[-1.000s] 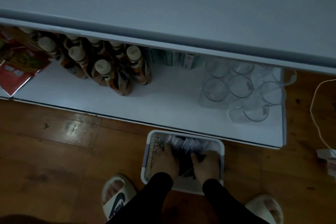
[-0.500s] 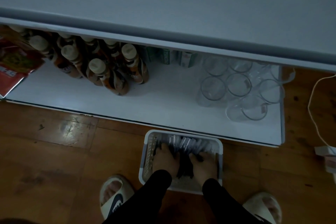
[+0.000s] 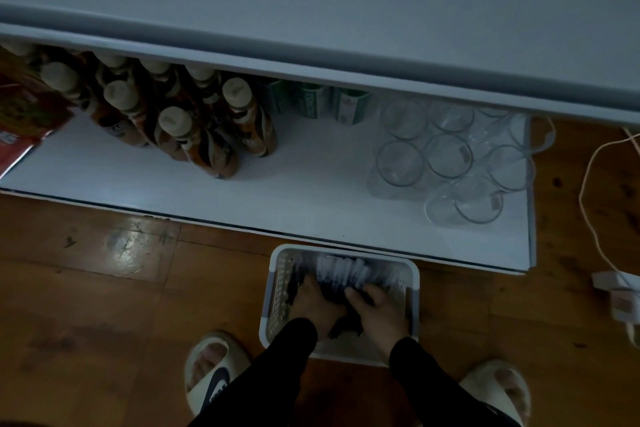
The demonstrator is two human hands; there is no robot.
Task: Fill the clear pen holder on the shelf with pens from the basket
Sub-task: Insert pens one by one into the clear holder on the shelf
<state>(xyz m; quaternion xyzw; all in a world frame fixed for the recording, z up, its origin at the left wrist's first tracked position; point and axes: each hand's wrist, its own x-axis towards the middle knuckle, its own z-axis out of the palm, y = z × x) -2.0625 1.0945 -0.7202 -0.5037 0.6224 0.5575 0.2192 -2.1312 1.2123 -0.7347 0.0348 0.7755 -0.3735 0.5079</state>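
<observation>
A white perforated basket (image 3: 346, 249) stands on the wooden floor in front of the low shelf. It holds a heap of pens (image 3: 341, 270) with clear barrels and dark caps. My left hand (image 3: 313, 305) and my right hand (image 3: 381, 314) are both down in the basket, side by side. Their fingers curl into the pens around a dark bundle between them. Several clear round pen holders (image 3: 450, 156) stand grouped at the right end of the white shelf (image 3: 277, 198), all of them without pens.
Brown bottles with pale caps (image 3: 180, 128) crowd the shelf's left side, with red packets (image 3: 20, 128) beyond and green cartons (image 3: 311, 104) at the back. An upper shelf board (image 3: 311, 10) overhangs. A white cable and plug (image 3: 620, 295) lie at right. My slippered feet (image 3: 211, 371) flank the basket.
Both hands stay in the basket and have drawn a little closer together around the dark pens. The view has shifted slightly.
</observation>
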